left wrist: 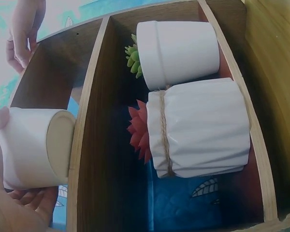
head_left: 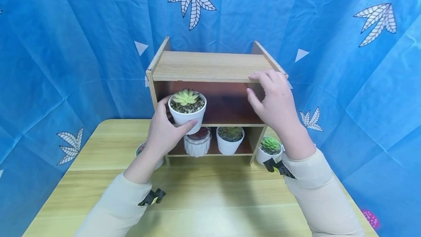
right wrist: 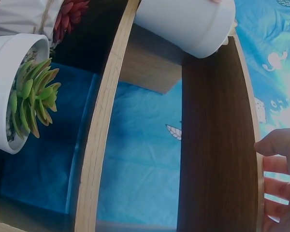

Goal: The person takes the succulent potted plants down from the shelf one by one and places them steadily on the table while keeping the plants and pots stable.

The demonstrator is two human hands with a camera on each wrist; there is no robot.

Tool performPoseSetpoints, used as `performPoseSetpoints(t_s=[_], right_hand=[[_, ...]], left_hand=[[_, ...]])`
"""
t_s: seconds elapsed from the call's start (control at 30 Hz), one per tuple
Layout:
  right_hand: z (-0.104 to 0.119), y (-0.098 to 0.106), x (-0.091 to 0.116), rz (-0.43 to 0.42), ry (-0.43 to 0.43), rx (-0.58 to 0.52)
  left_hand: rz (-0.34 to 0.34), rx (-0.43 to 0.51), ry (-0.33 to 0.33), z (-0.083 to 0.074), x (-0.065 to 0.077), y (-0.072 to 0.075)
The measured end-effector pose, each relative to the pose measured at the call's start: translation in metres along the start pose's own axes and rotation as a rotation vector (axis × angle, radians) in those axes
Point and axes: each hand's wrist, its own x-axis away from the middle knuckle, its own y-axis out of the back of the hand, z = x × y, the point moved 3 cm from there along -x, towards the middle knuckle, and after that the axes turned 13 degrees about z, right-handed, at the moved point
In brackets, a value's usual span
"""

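Observation:
My left hand (head_left: 166, 129) holds a white pot (head_left: 189, 116) with a pale green succulent (head_left: 185, 97), thumb in front and fingers round the far side. This pot is before the left part of the middle compartment of a wooden shelf (head_left: 210, 67); in the left wrist view its base (left wrist: 61, 147) is close to the middle board. My right hand (head_left: 276, 98) is at the front right edge of the top board, fingers loosely bent, thumb tip (right wrist: 262, 146) at that edge. It holds no pot.
On the lower shelf stand a twine-tied white pot (head_left: 197, 145) with a red succulent (left wrist: 139, 130) and a white pot (head_left: 230, 143) with a green one. A green succulent pot (head_left: 270, 149) stands right of the shelf; another pot (head_left: 140, 148), partly hidden, stands left. Blue cloth (head_left: 98, 28) hangs behind.

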Motion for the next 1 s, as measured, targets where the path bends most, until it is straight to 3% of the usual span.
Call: performPoseSetpoints(t_s=[1.0], right_hand=[[-0.003, -0.001, 0.002, -0.009, 0.011, -0.004]], left_hand=[[-0.027, 0.055, -0.055, 0.009, 0.035, 0.019]])
